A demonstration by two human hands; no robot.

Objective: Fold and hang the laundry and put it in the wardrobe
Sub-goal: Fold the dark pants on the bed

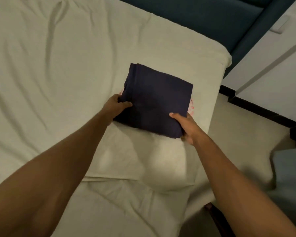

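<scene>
A folded dark navy garment point(155, 100) sits squared on the bed point(50, 69), near the mattress's right edge. Both hands clamp it from opposite sides. The left hand point(115, 104) grips the left edge, thumb lying on top of the cloth and fingers curled beneath. The right hand point(184, 124) grips the near right corner, thumb pressed on top, fingers wrapped under the fold. A sliver of pink patterned fabric point(191, 107) peeks out beneath the garment beside the right hand.
</scene>
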